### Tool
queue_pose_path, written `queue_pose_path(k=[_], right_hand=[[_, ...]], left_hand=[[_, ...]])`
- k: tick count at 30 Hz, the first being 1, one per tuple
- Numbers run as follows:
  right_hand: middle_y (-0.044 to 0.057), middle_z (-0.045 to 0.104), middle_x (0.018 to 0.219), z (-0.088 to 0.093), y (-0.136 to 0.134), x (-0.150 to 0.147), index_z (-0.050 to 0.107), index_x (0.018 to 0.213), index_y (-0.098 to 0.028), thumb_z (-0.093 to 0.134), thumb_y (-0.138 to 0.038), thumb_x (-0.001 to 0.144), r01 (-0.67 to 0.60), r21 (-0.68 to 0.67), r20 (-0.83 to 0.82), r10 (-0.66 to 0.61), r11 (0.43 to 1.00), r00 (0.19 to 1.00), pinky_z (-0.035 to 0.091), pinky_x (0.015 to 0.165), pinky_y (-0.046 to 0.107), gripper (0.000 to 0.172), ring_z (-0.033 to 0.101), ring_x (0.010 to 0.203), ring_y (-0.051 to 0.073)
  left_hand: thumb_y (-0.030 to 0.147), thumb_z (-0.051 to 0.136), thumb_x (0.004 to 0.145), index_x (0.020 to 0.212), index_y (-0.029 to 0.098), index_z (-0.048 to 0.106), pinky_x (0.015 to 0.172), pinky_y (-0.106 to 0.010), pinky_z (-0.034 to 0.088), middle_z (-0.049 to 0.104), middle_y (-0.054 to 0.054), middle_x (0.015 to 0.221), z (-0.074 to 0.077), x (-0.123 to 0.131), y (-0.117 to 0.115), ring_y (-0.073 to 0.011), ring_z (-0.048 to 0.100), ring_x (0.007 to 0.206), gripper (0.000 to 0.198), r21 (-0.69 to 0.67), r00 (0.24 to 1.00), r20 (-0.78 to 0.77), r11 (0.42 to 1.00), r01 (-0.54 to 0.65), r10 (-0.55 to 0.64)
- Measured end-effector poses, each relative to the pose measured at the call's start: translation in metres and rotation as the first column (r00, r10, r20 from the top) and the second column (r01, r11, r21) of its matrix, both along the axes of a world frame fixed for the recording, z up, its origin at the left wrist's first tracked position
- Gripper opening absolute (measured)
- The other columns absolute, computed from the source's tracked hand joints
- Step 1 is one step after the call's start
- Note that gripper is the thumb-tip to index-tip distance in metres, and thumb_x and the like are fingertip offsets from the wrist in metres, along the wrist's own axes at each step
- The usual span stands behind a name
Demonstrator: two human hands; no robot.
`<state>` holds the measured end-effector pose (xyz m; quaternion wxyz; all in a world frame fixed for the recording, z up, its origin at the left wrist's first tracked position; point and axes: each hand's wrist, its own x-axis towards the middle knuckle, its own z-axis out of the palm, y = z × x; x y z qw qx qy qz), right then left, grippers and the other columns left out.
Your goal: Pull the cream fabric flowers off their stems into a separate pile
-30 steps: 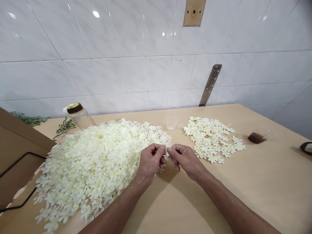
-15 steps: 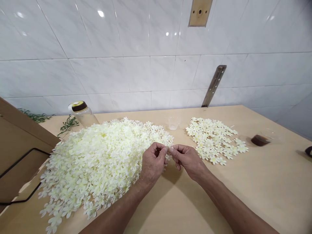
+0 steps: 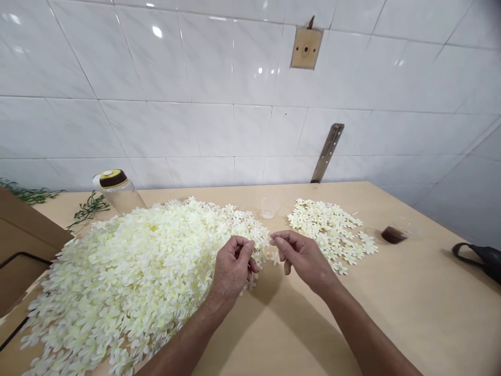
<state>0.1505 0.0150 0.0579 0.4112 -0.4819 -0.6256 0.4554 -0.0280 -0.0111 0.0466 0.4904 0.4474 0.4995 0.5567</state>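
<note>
My left hand (image 3: 234, 266) is closed in a pinch at the right edge of a large heap of cream-white artificial flowers (image 3: 156, 266). Whatever sits between its thumb and forefinger is too small to make out. A short gap away, my right hand (image 3: 305, 257) also pinches thumb against forefinger, and I cannot tell what is in it. A single pale blossom (image 3: 276, 257) shows just below the right fingertips. Beyond that hand lies a smaller, flatter spread of the same flowers (image 3: 324, 222). Behind both hands stands a small clear plastic cup (image 3: 270, 207).
A clear bottle (image 3: 121, 192) with a dark and yellow lid stands back left, beside green sprigs (image 3: 92, 206). Far left is a brown cardboard box (image 3: 27, 240). On the right are a cup of dark liquid (image 3: 394, 234) and a black strapped object (image 3: 483, 256). A tiled wall (image 3: 211, 125) closes the back.
My hands, whose fingertips met half a second ago, have drawn apart, leaving a gap between them. The camera view has shifted, bringing more of the black object at right into sight.
</note>
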Motion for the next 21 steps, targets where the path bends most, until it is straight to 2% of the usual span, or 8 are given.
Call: queue_pose_path(k=[2, 4, 6, 8, 10, 12, 15, 21], right_hand=[[0.004, 0.066, 0.080, 0.014, 0.007, 0.014, 0.068, 0.106, -0.019, 0.056, -0.055, 0.088, 0.097, 0.134, 0.168, -0.119, 0.986, 0.979, 0.049, 0.046, 0.026, 0.042, 0.055, 0.047, 0.011], [0.005, 0.069, 0.087, 0.031, 0.018, 0.025, 0.069, 0.103, -0.020, 0.055, -0.051, 0.090, 0.122, 0.281, 0.350, -0.220, 0.952, 0.911, 0.051, 0.052, 0.028, 0.036, 0.060, 0.052, 0.013], [0.005, 0.071, 0.097, 0.047, 0.031, 0.031, 0.070, 0.098, -0.021, 0.056, -0.044, 0.091, 0.036, 0.445, 0.501, -0.283, 0.895, 0.818, 0.051, 0.065, 0.031, 0.028, 0.065, 0.067, 0.016], [0.005, 0.071, 0.103, 0.060, 0.048, 0.030, 0.070, 0.100, -0.021, 0.055, -0.039, 0.092, -0.105, 0.509, 0.623, -0.281, 0.855, 0.730, 0.050, 0.073, 0.033, 0.024, 0.065, 0.070, 0.016], [0.006, 0.070, 0.110, 0.068, 0.066, 0.022, 0.069, 0.105, -0.020, 0.055, -0.035, 0.093, -0.223, 0.474, 0.727, -0.235, 0.852, 0.645, 0.048, 0.078, 0.034, 0.024, 0.066, 0.073, 0.017], [0.008, 0.069, 0.117, 0.069, 0.082, 0.010, 0.068, 0.110, -0.019, 0.056, -0.033, 0.093, -0.309, 0.380, 0.821, -0.163, 0.872, 0.548, 0.047, 0.084, 0.034, 0.026, 0.067, 0.089, 0.021], [0.011, 0.065, 0.126, 0.064, 0.102, -0.009, 0.066, 0.119, -0.018, 0.056, -0.033, 0.093, -0.318, 0.217, 0.916, -0.080, 0.923, 0.393, 0.044, 0.092, 0.036, 0.032, 0.060, 0.113, 0.028], [0.016, 0.069, 0.116, 0.046, 0.127, -0.030, 0.069, 0.112, -0.015, 0.063, -0.031, 0.088, -0.262, 0.077, 0.954, 0.006, 0.962, 0.301, 0.047, 0.082, 0.035, 0.030, 0.063, 0.108, 0.031]], left_hand=[[0.048, 0.063, 0.082, 0.082, 0.019, 0.052, 0.033, -0.017, 0.032, 0.056, 0.004, 0.045, 0.000, 0.000, 0.000, -0.0085, 0.042, 0.034, 0.031, -0.044, 0.997, 0.071, 0.999, 0.022, -0.019], [0.050, 0.064, 0.081, 0.081, 0.020, 0.051, 0.031, -0.017, 0.029, 0.054, 0.005, 0.044, 0.000, 0.001, 0.000, -0.0081, 0.039, 0.033, 0.033, -0.082, 0.994, 0.110, 0.996, 0.039, -0.030], [0.050, 0.065, 0.079, 0.080, 0.020, 0.051, 0.031, -0.017, 0.028, 0.054, 0.005, 0.044, 0.000, 0.002, 0.000, -0.0074, 0.037, 0.032, 0.034, -0.106, 0.992, 0.121, 0.993, 0.048, -0.035], [0.049, 0.065, 0.079, 0.078, 0.019, 0.051, 0.032, -0.017, 0.027, 0.054, 0.004, 0.044, -0.001, 0.002, 0.000, -0.0066, 0.036, 0.031, 0.032, -0.118, 0.993, 0.114, 0.992, 0.053, -0.039], [0.046, 0.064, 0.080, 0.076, 0.019, 0.051, 0.032, -0.017, 0.028, 0.054, 0.005, 0.044, 0.000, 0.003, -0.001, -0.0056, 0.035, 0.030, 0.030, -0.120, 0.994, 0.097, 0.991, 0.061, -0.049], [0.042, 0.063, 0.080, 0.074, 0.019, 0.050, 0.033, -0.016, 0.028, 0.052, 0.006, 0.043, 0.002, 0.005, -0.002, -0.0049, 0.035, 0.029, 0.027, -0.120, 0.995, 0.085, 0.991, 0.067, -0.057], [0.039, 0.063, 0.080, 0.074, 0.020, 0.048, 0.034, -0.016, 0.028, 0.050, 0.007, 0.044, 0.004, 0.006, -0.004, -0.0042, 0.035, 0.029, 0.026, -0.119, 0.994, 0.088, 0.990, 0.073, -0.063], [0.040, 0.063, 0.080, 0.077, 0.019, 0.050, 0.034, -0.016, 0.030, 0.049, 0.007, 0.051, -0.001, 0.007, -0.004, -0.0052, 0.042, 0.035, 0.025, -0.089, 0.990, 0.124, 0.993, 0.076, -0.065]])
